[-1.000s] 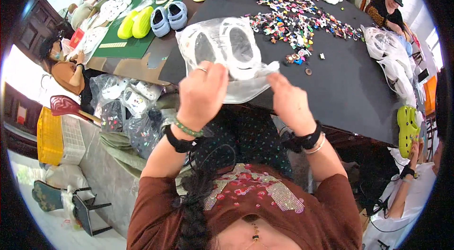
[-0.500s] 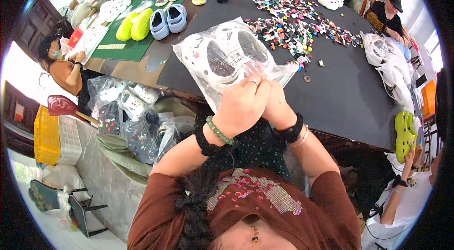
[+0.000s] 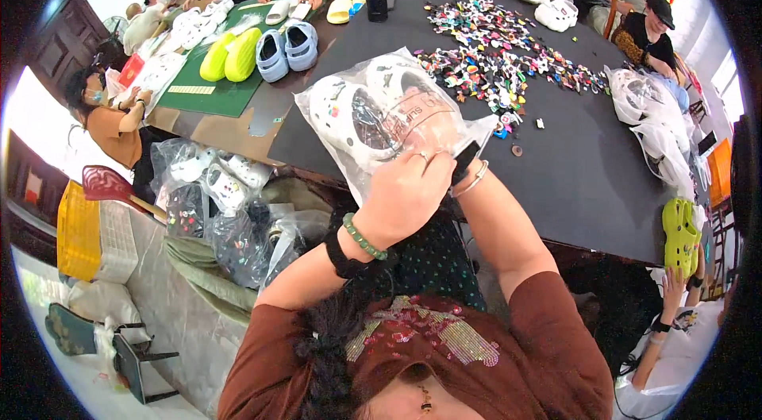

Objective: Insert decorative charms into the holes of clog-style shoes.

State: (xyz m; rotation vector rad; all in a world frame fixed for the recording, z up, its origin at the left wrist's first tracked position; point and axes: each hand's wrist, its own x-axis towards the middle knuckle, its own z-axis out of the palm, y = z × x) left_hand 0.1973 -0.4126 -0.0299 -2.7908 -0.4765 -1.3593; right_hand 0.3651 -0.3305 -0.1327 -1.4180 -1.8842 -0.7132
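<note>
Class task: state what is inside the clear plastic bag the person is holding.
The clear plastic bag holds white clog shoes with dark inner parts. The left hand covers its lower edge.

Right hand (image 3: 456, 170) mostly hidden behind left hand (image 3: 405, 194) — grip unclear.

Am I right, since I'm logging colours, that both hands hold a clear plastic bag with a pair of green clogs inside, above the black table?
Not quite: the clogs in the clear plastic bag are white, not green, as the head view shows. The green pair lies loose on the green mat farther off. The rest stands: the left hand and right hand hold the bag above the black table.
</note>
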